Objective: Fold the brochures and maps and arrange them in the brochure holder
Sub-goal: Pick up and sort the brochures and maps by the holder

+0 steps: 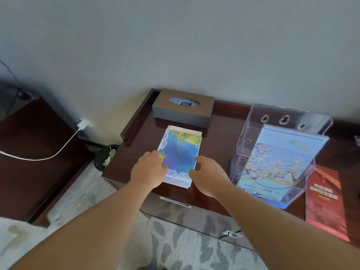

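Blue folded map (180, 154) lies flat under my left hand (149, 168), fingers pressing its edge; my right hand (208, 175) curls loosely at its other side, gripping nothing. Right of them, the brochure holder (253, 121) has one brochure (276, 162); the red brochure (324, 199) waits outside.

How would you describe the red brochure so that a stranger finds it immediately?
Start at the dark wooden cabinet top against the wall and find the clear acrylic brochure holder on its right part. The red brochure lies flat just right of the holder, near the front edge. It alone is red; the other papers are mostly blue.
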